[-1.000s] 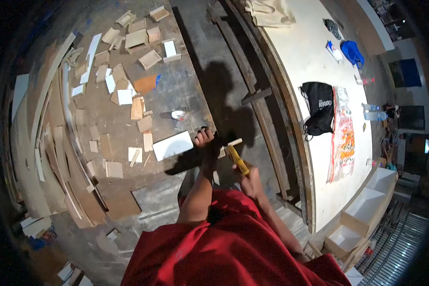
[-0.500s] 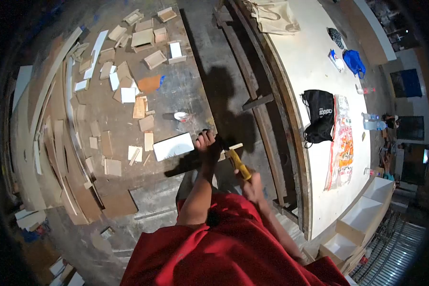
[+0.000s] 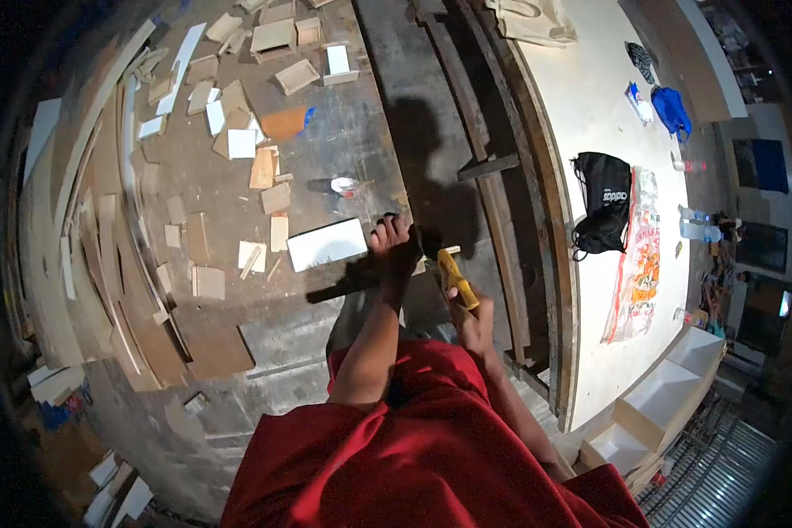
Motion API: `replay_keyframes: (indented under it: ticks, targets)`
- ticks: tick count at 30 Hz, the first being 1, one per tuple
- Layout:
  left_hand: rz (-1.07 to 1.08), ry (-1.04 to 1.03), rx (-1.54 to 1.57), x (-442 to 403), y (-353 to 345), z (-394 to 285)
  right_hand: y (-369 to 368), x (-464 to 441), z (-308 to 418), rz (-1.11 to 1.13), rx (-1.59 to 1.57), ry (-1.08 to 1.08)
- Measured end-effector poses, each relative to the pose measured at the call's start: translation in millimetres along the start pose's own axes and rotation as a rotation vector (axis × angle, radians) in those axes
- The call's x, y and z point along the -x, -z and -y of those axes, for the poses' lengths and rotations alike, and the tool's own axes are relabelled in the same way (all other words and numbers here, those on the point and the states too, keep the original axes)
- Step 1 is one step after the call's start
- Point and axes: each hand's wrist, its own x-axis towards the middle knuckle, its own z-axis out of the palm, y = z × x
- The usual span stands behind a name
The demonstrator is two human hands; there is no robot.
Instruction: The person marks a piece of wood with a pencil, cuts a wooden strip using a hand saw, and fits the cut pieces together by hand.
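My left hand point(image 3: 392, 239) is closed at the table's edge, beside a white board point(image 3: 328, 245). What its fingers hold is in shadow and I cannot make it out. My right hand point(image 3: 473, 324) is wrapped round a yellow-handled tool point(image 3: 459, 283), held slanting in front of my body. The tool's working end is too dark to tell. A pale wood strip point(image 3: 451, 250) shows just behind the tool's upper end, between the hands. Farther along the table lies a white-and-red container point(image 3: 345, 187).
Small wooden boxes point(image 3: 275, 40) and offcuts cover the dark work table point(image 3: 326, 141) on the left. On the pale table point(image 3: 581, 378) at right lie a black drawstring bag point(image 3: 603, 207), a printed plastic sack point(image 3: 640, 264) and a cloth bag point(image 3: 532, 19). White-lined boxes point(image 3: 664, 392) stand lower right.
My view has shifted slightly, moving the tables' contents in the picture. Both hands keep their holds; the yellow-handled tool sits a little higher and farther right in view.
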Motion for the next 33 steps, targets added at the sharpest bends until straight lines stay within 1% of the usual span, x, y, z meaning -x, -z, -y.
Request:
replay_keyframes:
  ticks: [2,4,5,8,12,14,15,17,21,22,24,27,28,30,32,33]
  targets:
    - [-0.011,-0.008,-0.044,-3.2,0.8,2.4,-1.3,2.1,-8.7,-0.06,-0.062,-0.014]
    - [-0.017,-0.018,-0.084,0.0,-3.1,2.9,3.3,-0.9,-13.8,-0.075,-0.017,0.002]
    - [-0.013,-0.005,-0.027,0.8,-0.6,3.2,4.9,-2.8,-15.3,-0.091,0.025,0.024]
    - [-0.013,0.016,0.061,0.1,2.5,1.9,7.2,-9.5,-20.7,-0.117,0.05,-0.025]
    - [-0.044,0.032,0.139,1.2,1.2,4.2,0.9,-11.4,-35.3,-0.109,0.056,-0.071]
    - [-0.045,0.055,0.152,1.2,1.3,2.3,-4.9,-14.5,-44.7,-0.114,-0.001,0.023]
    - [-0.05,0.077,0.165,0.3,1.4,1.7,-4.9,-14.9,-43.9,-0.113,0.0,0.02]
    - [-0.031,0.085,0.185,0.3,2.9,1.3,-3.4,-13.1,-40.8,-0.071,0.049,-0.016]
    - [-0.003,0.095,0.186,0.2,9.6,0.1,-3.3,-14.4,-39.0,-0.05,0.062,-0.004]
    - [-0.002,0.098,0.184,-0.6,10.2,-0.2,-3.7,-14.4,-40.7,-0.06,0.062,-0.031]
    - [0.05,0.155,0.218,0.9,1.7,0.3,-5.0,-15.3,-37.3,-0.066,0.062,-0.057]
    - [0.029,0.152,0.133,3.0,-0.2,-1.3,-3.2,-14.7,-35.1,-0.027,0.065,-0.042]
    - [0.03,0.153,0.135,3.1,1.3,-1.8,-3.6,-15.6,-36.7,-0.026,0.109,-0.033]
    - [-0.048,0.146,0.164,3.4,3.2,-1.1,-5.2,-17.1,-34.0,-0.023,0.153,-0.022]
    - [-0.008,0.142,0.107,3.0,3.3,-1.6,-5.4,-16.3,-30.9,0.012,0.124,0.069]
    - [0.032,0.135,0.05,3.0,2.7,-1.6,-4.1,-13.5,-34.7,0.01,0.124,0.069]
